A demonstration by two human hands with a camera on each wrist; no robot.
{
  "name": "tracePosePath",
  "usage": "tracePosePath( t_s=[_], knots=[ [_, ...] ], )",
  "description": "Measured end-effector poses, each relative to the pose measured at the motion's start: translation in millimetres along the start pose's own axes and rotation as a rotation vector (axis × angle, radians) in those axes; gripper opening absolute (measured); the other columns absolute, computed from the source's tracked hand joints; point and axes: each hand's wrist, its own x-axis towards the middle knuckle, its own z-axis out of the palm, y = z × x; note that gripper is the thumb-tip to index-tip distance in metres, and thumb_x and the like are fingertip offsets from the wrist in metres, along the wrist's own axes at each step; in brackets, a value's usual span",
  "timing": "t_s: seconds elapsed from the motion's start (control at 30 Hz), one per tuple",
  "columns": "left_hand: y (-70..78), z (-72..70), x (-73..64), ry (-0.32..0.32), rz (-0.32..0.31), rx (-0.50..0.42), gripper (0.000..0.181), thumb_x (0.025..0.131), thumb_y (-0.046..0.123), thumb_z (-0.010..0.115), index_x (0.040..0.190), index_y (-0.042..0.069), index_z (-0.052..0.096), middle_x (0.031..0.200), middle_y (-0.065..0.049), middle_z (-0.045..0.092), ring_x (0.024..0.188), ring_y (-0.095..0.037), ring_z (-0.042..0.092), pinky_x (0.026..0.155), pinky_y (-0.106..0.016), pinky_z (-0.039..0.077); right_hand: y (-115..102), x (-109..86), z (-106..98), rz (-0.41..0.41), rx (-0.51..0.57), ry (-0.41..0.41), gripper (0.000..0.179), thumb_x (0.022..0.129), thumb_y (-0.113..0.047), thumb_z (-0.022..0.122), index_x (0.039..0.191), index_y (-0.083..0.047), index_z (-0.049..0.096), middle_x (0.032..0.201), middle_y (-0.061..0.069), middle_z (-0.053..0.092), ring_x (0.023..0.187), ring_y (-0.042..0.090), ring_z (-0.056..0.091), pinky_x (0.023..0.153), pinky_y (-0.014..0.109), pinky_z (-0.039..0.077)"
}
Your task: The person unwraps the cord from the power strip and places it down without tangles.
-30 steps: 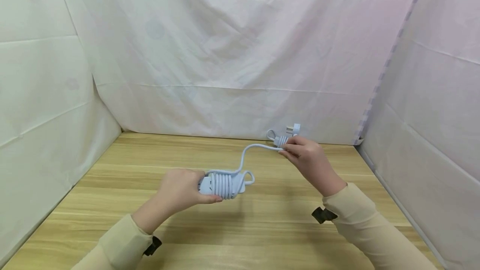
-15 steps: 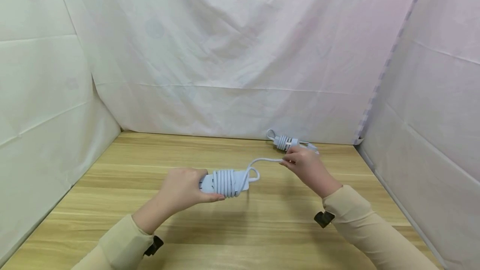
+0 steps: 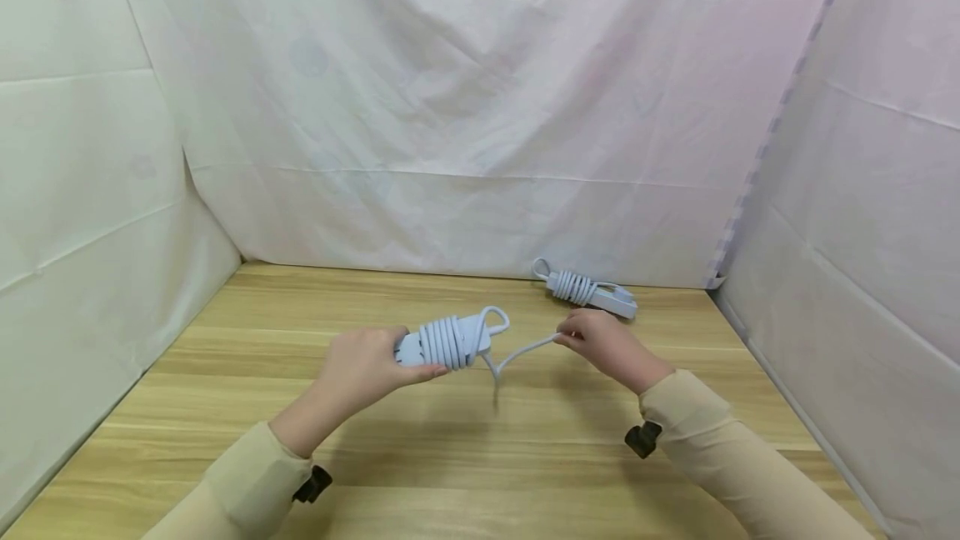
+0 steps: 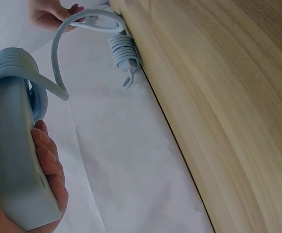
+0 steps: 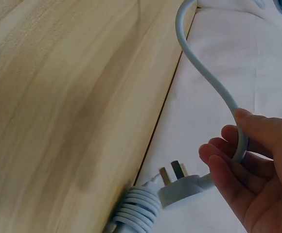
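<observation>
My left hand (image 3: 356, 373) grips one end of a white power strip (image 3: 472, 332), fingers around its body in the left wrist view. Several turns of the strip's cord (image 3: 444, 344) are wound about its middle, and a small loop sticks out at the far end. The strip is held up over the table, tilted. From it the loose cord dips and runs right to my right hand (image 3: 607, 350), which pinches it between thumb and fingers. Just past those fingers, the three-pin plug (image 5: 180, 190) shows in the right wrist view, prongs pointing away from the hand.
Behind my right hand, a second white power strip (image 3: 613, 303) lies on the wooden table (image 3: 337, 473) near its back edge, cord wound around it. White cloth (image 3: 465, 107) hangs at the back and both sides.
My right hand has come down and toward me with the cord, uncovering the second power strip. The strip in my left hand has tilted, its far end rising, and the cord now sags below it.
</observation>
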Motion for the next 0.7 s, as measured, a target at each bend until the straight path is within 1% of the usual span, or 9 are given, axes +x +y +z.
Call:
tracePosePath(
  t_s=[0.1,0.2,0.27,0.43,0.6,0.7],
  knots=[
    [-0.2,-0.1,1.5,-0.006,-0.022,-0.007,0.061,0.071,0.079,0.061,0.077,0.018,0.059,0.058,0.008,0.049,0.049,-0.010,0.044,0.044,-0.029,0.035,4,1.8,3,0.015,0.000,-0.039,0.009,0.093,-0.015,0.067,0.085,-0.012,0.070,0.074,-0.008,0.058,0.065,0.007,0.049,0.060,0.029,0.044],
    [-0.7,0.1,2.7,-0.002,-0.037,-0.018,0.061,0.071,0.079,0.061,0.074,0.019,0.057,0.058,0.007,0.048,0.049,-0.011,0.044,0.044,-0.029,0.035,8,3.5,7,0.054,0.021,-0.068,0.010,0.095,-0.016,0.065,0.090,-0.009,0.071,0.075,-0.006,0.060,0.065,0.006,0.051,0.060,0.030,0.044],
    [-1.1,0.3,3.4,-0.001,-0.046,-0.026,0.061,0.072,0.080,0.060,0.074,0.019,0.056,0.058,0.007,0.048,0.049,-0.011,0.044,0.044,-0.030,0.035,11,4.8,11,0.062,0.035,-0.079,0.012,0.095,-0.015,0.063,0.093,-0.006,0.071,0.074,-0.005,0.060,0.064,0.006,0.051,0.060,0.030,0.044],
    [-1.5,0.4,5.5,-0.003,-0.063,-0.033,0.063,0.072,0.081,0.059,0.075,0.018,0.056,0.059,0.006,0.049,0.051,-0.012,0.045,0.045,-0.030,0.035,17,7.1,20,0.090,0.071,-0.094,0.012,0.096,-0.013,0.062,0.096,-0.004,0.069,0.074,-0.002,0.062,0.063,0.006,0.054,0.061,0.030,0.046],
    [-1.7,0.8,8.8,-0.009,-0.076,-0.032,0.063,0.072,0.081,0.059,0.076,0.017,0.056,0.059,0.005,0.049,0.051,-0.013,0.045,0.045,-0.031,0.036,17,8.9,26,0.140,0.099,-0.130,0.014,0.097,-0.014,0.060,0.099,-0.003,0.068,0.082,0.001,0.064,0.068,0.008,0.056,0.064,0.031,0.048],
    [-2.3,1.0,11.0,-0.009,-0.083,-0.031,0.064,0.072,0.080,0.059,0.075,0.017,0.056,0.059,0.005,0.049,0.051,-0.013,0.045,0.044,-0.031,0.036,17,10.3,28,0.152,0.109,-0.136,0.014,0.097,-0.013,0.059,0.104,-0.002,0.066,0.088,0.002,0.065,0.070,0.009,0.057,0.066,0.032,0.049]
  ],
)
